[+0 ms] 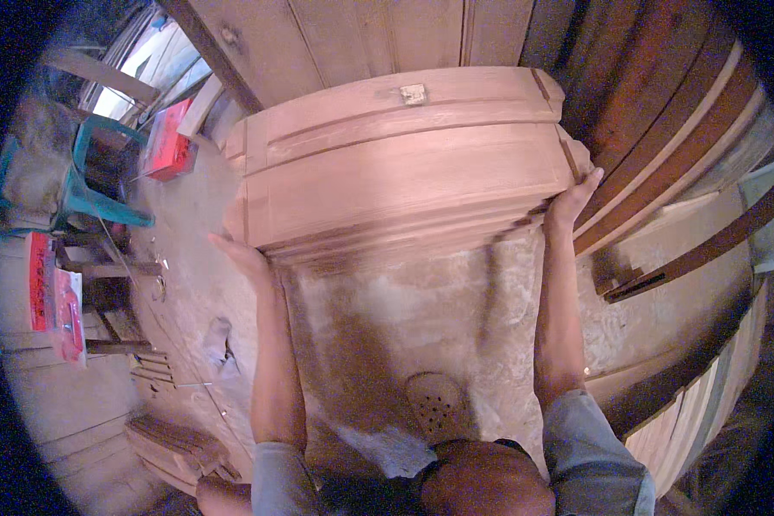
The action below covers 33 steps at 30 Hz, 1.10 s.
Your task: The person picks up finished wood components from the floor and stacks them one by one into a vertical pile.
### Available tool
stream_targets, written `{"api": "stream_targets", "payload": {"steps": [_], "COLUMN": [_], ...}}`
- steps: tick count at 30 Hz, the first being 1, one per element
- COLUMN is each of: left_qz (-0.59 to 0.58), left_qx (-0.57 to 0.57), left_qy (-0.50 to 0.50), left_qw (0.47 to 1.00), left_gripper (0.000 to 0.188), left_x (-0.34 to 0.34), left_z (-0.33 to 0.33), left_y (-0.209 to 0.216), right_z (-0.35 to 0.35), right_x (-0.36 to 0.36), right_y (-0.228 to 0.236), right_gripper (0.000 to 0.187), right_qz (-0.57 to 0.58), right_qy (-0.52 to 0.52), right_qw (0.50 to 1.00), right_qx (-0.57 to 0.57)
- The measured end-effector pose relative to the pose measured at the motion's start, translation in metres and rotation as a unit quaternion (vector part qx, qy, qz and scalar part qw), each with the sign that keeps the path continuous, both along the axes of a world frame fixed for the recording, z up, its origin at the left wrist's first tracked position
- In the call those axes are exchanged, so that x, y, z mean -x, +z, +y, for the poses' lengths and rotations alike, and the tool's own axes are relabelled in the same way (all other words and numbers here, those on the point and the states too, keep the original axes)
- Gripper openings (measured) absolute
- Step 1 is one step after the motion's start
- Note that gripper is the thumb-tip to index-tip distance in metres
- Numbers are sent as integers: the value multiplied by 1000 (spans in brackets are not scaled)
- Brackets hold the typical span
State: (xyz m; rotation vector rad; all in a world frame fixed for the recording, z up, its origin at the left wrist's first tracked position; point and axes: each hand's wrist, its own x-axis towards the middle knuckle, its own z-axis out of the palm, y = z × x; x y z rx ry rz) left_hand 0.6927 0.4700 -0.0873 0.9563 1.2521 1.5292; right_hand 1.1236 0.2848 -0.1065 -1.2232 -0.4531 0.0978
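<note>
Left hand point(248, 258) flat, fingers together, against the left end of the wooden panel stack point(404, 163); right hand point(574, 199) wrapped on its right end. Stack held off the dusty floor point(404, 327), sandal point(439, 404) right below. Risk: palm-only grip, layers could slide and drop on the foot. Room: leaning boards point(662, 146) crowd right, plastic chair point(103, 172) left, wooden doors point(361, 39) close behind.

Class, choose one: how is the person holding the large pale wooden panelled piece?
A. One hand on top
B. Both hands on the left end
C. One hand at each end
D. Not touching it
C: the left hand grips the left end and the right hand the right end of the large pale wooden panelled piece.
</note>
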Motion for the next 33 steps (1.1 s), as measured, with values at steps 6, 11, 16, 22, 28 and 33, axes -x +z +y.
{"api": "stream_targets", "payload": {"steps": [6,11,16,22,28,33], "left_qz": [-5,-38,-87,-47,-43,-34], "left_qx": [-17,-14,-32,-65,-66,-66], "left_qy": [-46,-17,-43,-50,-33,-26], "left_qw": [999,999,995,996,996,997], "left_gripper": [72,74,80,78,78,79], "left_x": [-9,-15,-15,-5,-2,0], "left_z": [-5,-7,-2,2,2,2], "left_y": [-15,-15,-17,-28,-29,-25], "right_z": [0,-3,-10,-10,-10,-10], "right_x": [10,14,2,1,-3,-6], "right_y": [35,33,31,28,19,11], "right_gripper": [68,72,68,61,62,62], "right_qz": [-12,17,-14,-26,9,3], "right_qy": [43,65,28,34,59,17], "right_qw": [999,995,994,994,994,994], "right_qx": [16,70,109,105,92,112]}}
